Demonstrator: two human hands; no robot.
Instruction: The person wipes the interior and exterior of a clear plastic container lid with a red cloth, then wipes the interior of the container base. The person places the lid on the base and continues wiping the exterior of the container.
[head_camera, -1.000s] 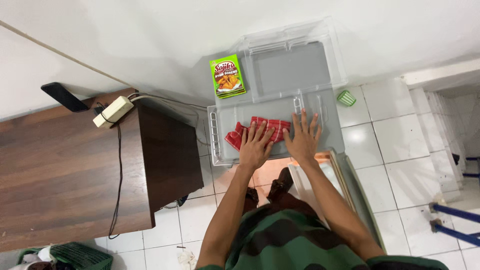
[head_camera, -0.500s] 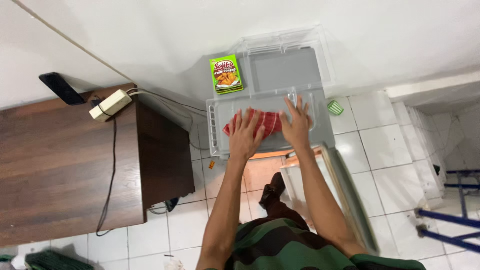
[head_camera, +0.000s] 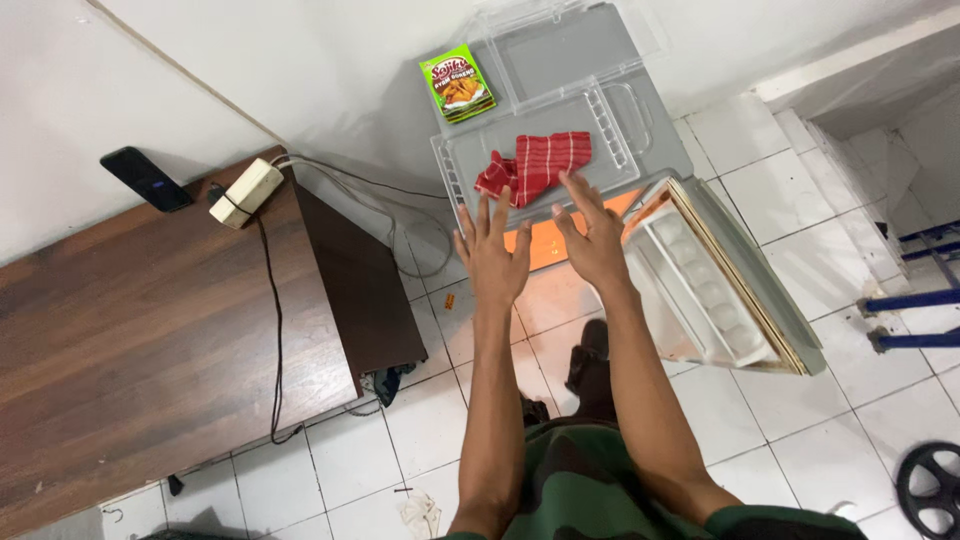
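A red checked cloth (head_camera: 535, 162) lies crumpled in a clear plastic tray (head_camera: 630, 125) on top of a small grey fridge (head_camera: 665, 140). My left hand (head_camera: 492, 252) and my right hand (head_camera: 590, 232) hover side by side just in front of the fridge's top, fingers spread, holding nothing. Both are a little short of the cloth and not touching it. The fridge door (head_camera: 725, 285) stands open to the right, showing its white inner shelf. A second clear tray (head_camera: 560, 45) sits further back on the fridge.
A green seasoning packet (head_camera: 457, 82) lies at the back left of the fridge top. A dark wooden desk (head_camera: 150, 330) to the left carries a phone (head_camera: 146, 179) and a white power strip (head_camera: 246, 193) with cables. Below is a white tiled floor (head_camera: 850, 400).
Both hands have lifted off the cloth and pulled back toward me. The cloth now lies uncovered in the tray. The view has tilted, showing the open fridge door.
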